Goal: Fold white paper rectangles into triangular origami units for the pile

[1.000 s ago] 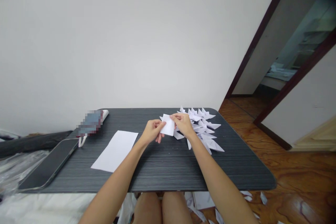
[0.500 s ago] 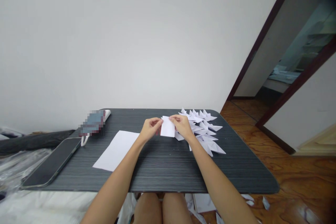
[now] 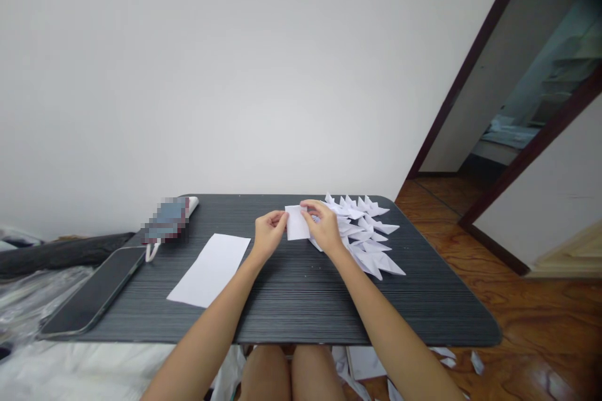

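Between my two hands, above the dark table, is a small folded piece of white paper (image 3: 296, 223), roughly square. My left hand (image 3: 269, 235) pinches its left edge between thumb and fingers. At its upper right, my right hand (image 3: 323, 224) has thumb and index finger on the edge. Just right of my right hand lie several folded paper boats (image 3: 371, 247), pointed and overlapping, partly hidden behind the hand. To the left of my left forearm, a flat white sheet of paper (image 3: 209, 269) rests on the table.
The black table (image 3: 301, 301) stands against a white wall. At its left are a smartphone (image 3: 96, 291) and a blurred-out device (image 3: 167, 220) with a white cable (image 3: 151, 252). Paper scraps (image 3: 476, 361) lie on the wooden floor at right, near a doorway.
The folded paper has shifted slightly left and up and looks squarer. My right hand's fingers have changed their hold at its upper right; my left hand has moved slightly left.
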Demonstrator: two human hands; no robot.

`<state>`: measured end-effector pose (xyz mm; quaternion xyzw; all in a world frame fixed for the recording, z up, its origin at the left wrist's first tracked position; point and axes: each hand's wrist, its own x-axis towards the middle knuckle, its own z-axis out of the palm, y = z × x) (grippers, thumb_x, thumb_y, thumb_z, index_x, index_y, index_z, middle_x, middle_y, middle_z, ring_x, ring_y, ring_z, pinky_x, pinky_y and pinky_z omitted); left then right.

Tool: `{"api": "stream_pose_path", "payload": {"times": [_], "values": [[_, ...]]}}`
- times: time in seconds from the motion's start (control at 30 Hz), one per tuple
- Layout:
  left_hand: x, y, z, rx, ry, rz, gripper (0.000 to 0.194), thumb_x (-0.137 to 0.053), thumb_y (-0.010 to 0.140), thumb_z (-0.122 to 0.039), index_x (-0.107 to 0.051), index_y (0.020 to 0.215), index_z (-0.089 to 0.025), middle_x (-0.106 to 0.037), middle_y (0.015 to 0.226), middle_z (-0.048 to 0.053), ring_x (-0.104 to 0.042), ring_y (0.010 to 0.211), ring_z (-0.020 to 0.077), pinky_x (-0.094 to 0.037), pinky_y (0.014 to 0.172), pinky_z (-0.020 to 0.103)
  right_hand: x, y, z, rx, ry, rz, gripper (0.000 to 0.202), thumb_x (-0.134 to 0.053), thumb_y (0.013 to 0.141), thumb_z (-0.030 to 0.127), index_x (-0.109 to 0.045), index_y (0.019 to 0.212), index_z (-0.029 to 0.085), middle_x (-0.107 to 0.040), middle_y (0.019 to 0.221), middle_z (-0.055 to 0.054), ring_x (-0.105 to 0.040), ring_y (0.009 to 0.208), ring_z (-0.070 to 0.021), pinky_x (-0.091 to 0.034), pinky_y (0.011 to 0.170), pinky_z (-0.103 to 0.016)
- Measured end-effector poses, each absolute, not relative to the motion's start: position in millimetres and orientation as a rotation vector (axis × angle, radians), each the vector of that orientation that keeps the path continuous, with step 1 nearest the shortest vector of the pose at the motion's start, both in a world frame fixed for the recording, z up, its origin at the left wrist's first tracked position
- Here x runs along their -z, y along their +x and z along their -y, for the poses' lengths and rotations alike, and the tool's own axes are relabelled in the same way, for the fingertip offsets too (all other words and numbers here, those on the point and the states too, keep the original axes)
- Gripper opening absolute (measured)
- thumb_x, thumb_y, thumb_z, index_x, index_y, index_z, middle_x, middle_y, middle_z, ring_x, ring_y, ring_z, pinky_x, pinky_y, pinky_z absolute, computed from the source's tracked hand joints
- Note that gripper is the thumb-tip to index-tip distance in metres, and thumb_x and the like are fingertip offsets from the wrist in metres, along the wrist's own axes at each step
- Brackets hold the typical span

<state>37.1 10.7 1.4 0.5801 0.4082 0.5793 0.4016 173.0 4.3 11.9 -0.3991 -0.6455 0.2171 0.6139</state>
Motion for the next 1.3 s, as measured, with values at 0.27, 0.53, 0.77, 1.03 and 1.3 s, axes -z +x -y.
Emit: {"api": "stream_pose_path", "payload": {"times": [0.27,0.53,0.77,1.03,1.3], "values": [[-4,40,-5,-1.475,1.423,-1.016,0.025,-0.059,0.066,-0.033,-0.062,0.071,-0.009,-0.063,0.061,0.003,-0.057,0.054,0.0124,-0.048,0.051,0.022,-12,168,-5,-0.974,-0.863,1.299,0.021,-0.059,0.063,0.025,-0.051,0.081,0.017,-0.057,0.079,-0.002,-0.056,0.071,-0.0130,-0.046,0.062,-0.024],[-8,39,-5,-1.386,1.312,-0.885,0.022,-0.059,0.065,-0.031,-0.062,0.068,-0.010,-0.060,0.052,0.001,-0.057,0.047,0.0136,-0.050,0.051,0.027,-14,173,1,-0.557,-0.895,1.634,0.021,-0.048,0.075,0.020,-0.065,0.089,0.019,-0.059,0.080,-0.003,-0.053,0.075,-0.0142,-0.042,0.069,-0.026],[-9,36,-7,-1.335,1.181,-0.757,0.020,-0.058,0.066,-0.030,-0.059,0.063,-0.010,-0.059,0.052,0.002,-0.055,0.044,0.0110,-0.047,0.046,0.023,-13,179,0,-0.490,-0.835,1.780,0.027,-0.046,0.075,0.011,-0.065,0.092,0.020,-0.054,0.078,-0.002,-0.051,0.071,-0.0121,-0.040,0.060,-0.023],[-9,37,-9,-1.366,1.173,-0.831,0.025,-0.057,0.066,-0.034,-0.057,0.063,-0.009,-0.060,0.054,0.003,-0.056,0.046,0.0115,-0.048,0.048,0.024,-13,180,1,-0.305,-0.809,1.891,0.033,-0.044,0.074,0.007,-0.064,0.095,0.023,-0.052,0.081,-0.003,-0.050,0.075,-0.0130,-0.041,0.065,-0.025],[-9,35,-10,-1.357,1.177,-0.839,0.027,-0.060,0.064,-0.036,-0.057,0.061,-0.010,-0.060,0.052,0.002,-0.056,0.045,0.0121,-0.049,0.048,0.024,-14,180,4,-0.276,-0.778,1.943,0.036,-0.043,0.073,0.005,-0.063,0.095,0.025,-0.049,0.080,-0.003,-0.049,0.075,-0.0136,-0.041,0.065,-0.026]]}}
